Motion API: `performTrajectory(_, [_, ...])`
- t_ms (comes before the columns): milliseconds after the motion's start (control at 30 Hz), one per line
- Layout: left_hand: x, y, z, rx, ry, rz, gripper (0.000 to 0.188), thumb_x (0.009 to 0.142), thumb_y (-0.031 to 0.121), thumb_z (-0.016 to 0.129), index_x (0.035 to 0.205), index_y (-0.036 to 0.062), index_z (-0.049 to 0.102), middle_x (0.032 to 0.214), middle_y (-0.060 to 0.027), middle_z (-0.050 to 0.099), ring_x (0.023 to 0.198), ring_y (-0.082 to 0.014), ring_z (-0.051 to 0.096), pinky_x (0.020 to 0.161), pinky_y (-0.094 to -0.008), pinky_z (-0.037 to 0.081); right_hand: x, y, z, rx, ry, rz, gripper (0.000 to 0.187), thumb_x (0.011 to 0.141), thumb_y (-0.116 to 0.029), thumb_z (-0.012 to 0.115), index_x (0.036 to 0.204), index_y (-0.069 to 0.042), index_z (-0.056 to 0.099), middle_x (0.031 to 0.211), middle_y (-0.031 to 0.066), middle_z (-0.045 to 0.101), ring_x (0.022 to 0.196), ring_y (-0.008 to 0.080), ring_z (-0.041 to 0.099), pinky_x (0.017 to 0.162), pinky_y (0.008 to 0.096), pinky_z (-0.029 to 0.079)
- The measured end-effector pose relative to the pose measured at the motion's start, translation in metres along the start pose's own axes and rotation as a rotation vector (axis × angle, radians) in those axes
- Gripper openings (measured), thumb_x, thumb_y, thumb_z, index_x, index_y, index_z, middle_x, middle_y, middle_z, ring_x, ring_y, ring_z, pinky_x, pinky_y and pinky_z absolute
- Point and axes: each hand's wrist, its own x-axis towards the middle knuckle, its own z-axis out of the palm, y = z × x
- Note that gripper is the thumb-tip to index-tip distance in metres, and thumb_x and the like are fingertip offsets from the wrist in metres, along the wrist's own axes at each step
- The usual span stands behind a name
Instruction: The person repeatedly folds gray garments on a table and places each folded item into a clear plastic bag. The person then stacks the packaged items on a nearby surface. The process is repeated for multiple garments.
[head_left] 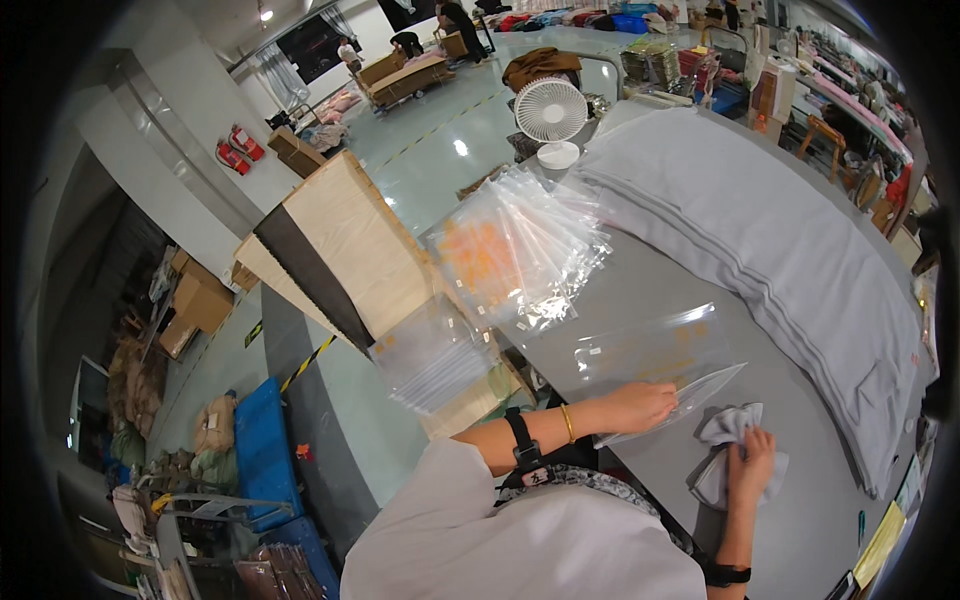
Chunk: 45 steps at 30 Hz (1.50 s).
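Observation:
My left hand [645, 405] is closed at the near edge of a clear zip plastic bag [640, 350] lying on the grey table [600, 260]; one flap of the bag rises beside my knuckles. To its right, my right hand [755, 462] grips a bunched light grey cloth [712, 478] that rests on the tabletop. The cloth is crumpled, so its kind of garment cannot be made out. Beyond both hands, a long stack of folded grey garments [740, 200] runs along the table's far right side.
A fanned pile of clear bags [520, 245] lies at the table's far left, by a white fan [551, 110]. More bags [435, 355] sit on a pale wooden board [345, 235] to the left. A yellow paper [880, 545] and a pen [861, 527] lie near the right edge.

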Motion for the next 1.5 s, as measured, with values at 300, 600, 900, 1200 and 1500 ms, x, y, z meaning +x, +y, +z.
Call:
performTrajectory(300, [0.015, 0.019, 0.026, -0.367, 0.210, -0.051, 0.059, 0.083, -0.002, 0.056, 0.141, 0.0037, 0.051, 0.138, -0.0180, 0.052, 0.103, -0.0441, 0.065, 0.093, -0.0482, 0.054, 0.008, -0.061, 0.032, 0.201, -0.019, -0.219, 0.035, 0.070, -0.005, 0.081, 0.104, 0.000, 0.072, 0.122, 0.0178, 0.070, 0.119, 0.0402, 0.062, 0.100, 0.0504, 0.049])
performTrajectory(600, [0.022, 0.051, -0.053, 0.151, 0.145, 0.316, 0.053, 0.085, 0.002, 0.061, 0.137, 0.0048, 0.057, 0.142, -0.0147, 0.053, 0.106, -0.0337, 0.066, 0.078, -0.0427, 0.057, 0.065, -0.088, 0.075, -0.279, 0.033, -0.442, 0.055, 0.089, -0.037, 0.067, 0.138, -0.012, 0.064, 0.155, 0.0223, 0.046, 0.146, 0.0447, 0.038, 0.120, 0.0569, 0.027])
performTrajectory(900, [-0.050, 0.055, -0.048, 0.046, 0.081, 0.319, 0.045, 0.083, 0.012, 0.071, 0.125, 0.0031, 0.058, 0.120, -0.0166, 0.056, 0.105, -0.0310, 0.063, 0.083, -0.0398, 0.056, 0.050, -0.068, 0.011, -0.168, -0.507, -0.588, 0.058, 0.080, -0.024, 0.072, 0.137, -0.016, 0.065, 0.151, 0.0118, 0.054, 0.145, 0.0360, 0.043, 0.117, 0.0571, 0.033])
performTrajectory(1200, [-0.010, 0.053, 0.036, 0.042, -0.071, -0.112, 0.072, 0.093, 0.040, 0.070, 0.141, -0.0087, 0.048, 0.148, -0.0284, 0.042, 0.140, -0.0477, 0.038, 0.114, -0.0538, 0.036, 0.057, -0.070, 0.053, -0.102, -0.384, -0.514, 0.051, 0.090, -0.009, 0.060, 0.141, -0.014, 0.060, 0.154, 0.0106, 0.051, 0.149, 0.0300, 0.040, 0.121, 0.0558, 0.028])
performTrajectory(1500, [-0.021, 0.035, 0.041, 0.296, -0.043, 0.044, 0.072, 0.093, 0.048, 0.067, 0.142, -0.0036, 0.051, 0.141, -0.0291, 0.050, 0.137, -0.0479, 0.043, 0.107, -0.0510, 0.046, 0.071, -0.092, 0.075, -0.250, -0.585, -0.519, 0.053, 0.100, -0.030, 0.054, 0.153, -0.030, 0.050, 0.167, 0.0129, 0.031, 0.157, 0.0394, 0.019, 0.123, 0.0675, 0.007])
